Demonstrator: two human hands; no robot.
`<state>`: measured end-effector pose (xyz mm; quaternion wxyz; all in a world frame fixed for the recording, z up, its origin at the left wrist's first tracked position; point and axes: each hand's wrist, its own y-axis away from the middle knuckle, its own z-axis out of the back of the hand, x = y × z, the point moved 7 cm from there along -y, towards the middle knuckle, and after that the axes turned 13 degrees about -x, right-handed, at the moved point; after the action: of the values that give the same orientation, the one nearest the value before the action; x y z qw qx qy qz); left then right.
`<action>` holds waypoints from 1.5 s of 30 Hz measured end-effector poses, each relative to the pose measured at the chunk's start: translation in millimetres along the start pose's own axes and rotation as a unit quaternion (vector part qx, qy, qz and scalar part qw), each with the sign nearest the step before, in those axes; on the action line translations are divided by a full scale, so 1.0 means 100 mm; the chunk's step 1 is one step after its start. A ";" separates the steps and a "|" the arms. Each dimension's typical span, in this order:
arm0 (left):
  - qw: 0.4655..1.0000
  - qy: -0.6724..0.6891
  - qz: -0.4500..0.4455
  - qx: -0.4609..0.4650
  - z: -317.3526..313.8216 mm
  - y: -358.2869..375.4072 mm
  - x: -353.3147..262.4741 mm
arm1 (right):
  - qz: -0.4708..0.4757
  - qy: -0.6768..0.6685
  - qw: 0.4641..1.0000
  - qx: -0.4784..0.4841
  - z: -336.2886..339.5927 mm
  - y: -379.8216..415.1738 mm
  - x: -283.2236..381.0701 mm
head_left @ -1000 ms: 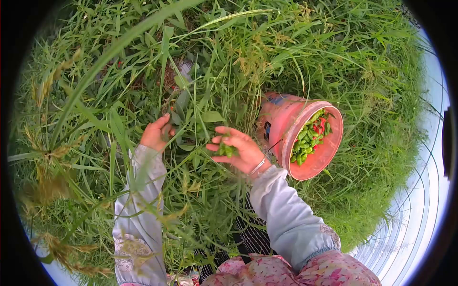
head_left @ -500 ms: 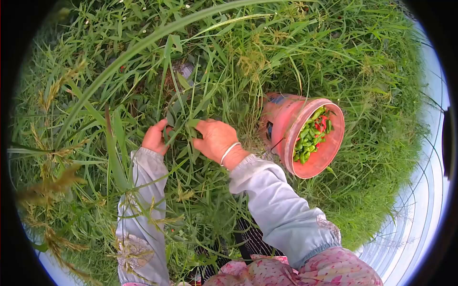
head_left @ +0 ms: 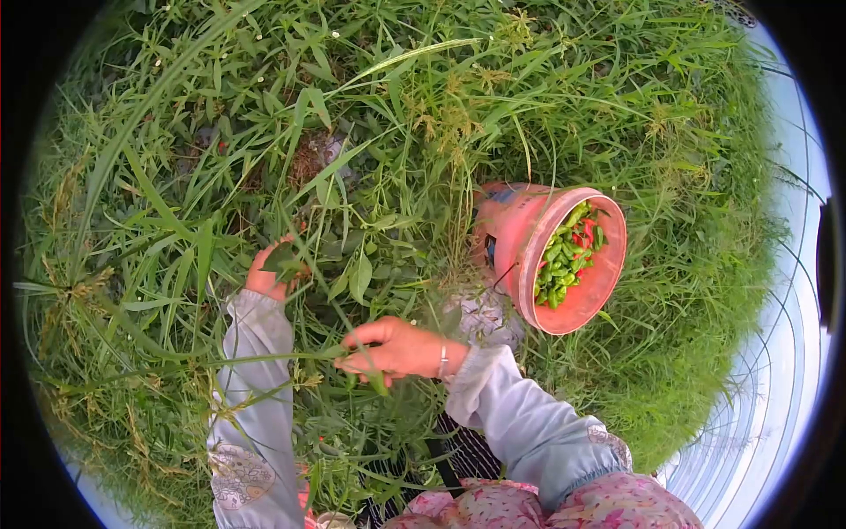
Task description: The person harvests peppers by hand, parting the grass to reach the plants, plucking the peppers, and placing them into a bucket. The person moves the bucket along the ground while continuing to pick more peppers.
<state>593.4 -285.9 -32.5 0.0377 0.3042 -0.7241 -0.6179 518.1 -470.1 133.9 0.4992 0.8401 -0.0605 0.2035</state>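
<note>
My right hand (head_left: 392, 348) is closed, and green peppers (head_left: 376, 382) show below its fingers; a long grass blade crosses at the fingertips. To the left, my left hand (head_left: 267, 269) is in among the leaves of a pepper plant (head_left: 359, 275). A dark leaf covers part of its fingers, so their grip is hidden. Right of both hands, a pink bucket (head_left: 577, 322) leans with its mouth toward me. Green and red peppers (head_left: 564, 260) lie inside it.
Tall grass and weeds (head_left: 652, 264) surround the bucket and both arms. Grass seed heads (head_left: 84, 286) stick up on the left. Pale sheeting (head_left: 485, 317) shows on the ground beside the bucket. A whitish strip (head_left: 758, 370) runs along the far right.
My right hand has drawn back from the plant toward my body, with green peppers now showing beneath it. My left hand has shifted slightly left, staying among the leaves.
</note>
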 end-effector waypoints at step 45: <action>0.696 -0.687 -0.085 0.190 -1.80 -0.34 0.12 | 0.289 0.346 0.818 -0.356 0.67 -0.47 0.06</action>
<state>674.5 -450.8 -25.5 -0.5813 -0.1441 -0.6217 -0.5048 556.6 -503.9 69.7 0.6701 0.4216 -0.1920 0.5799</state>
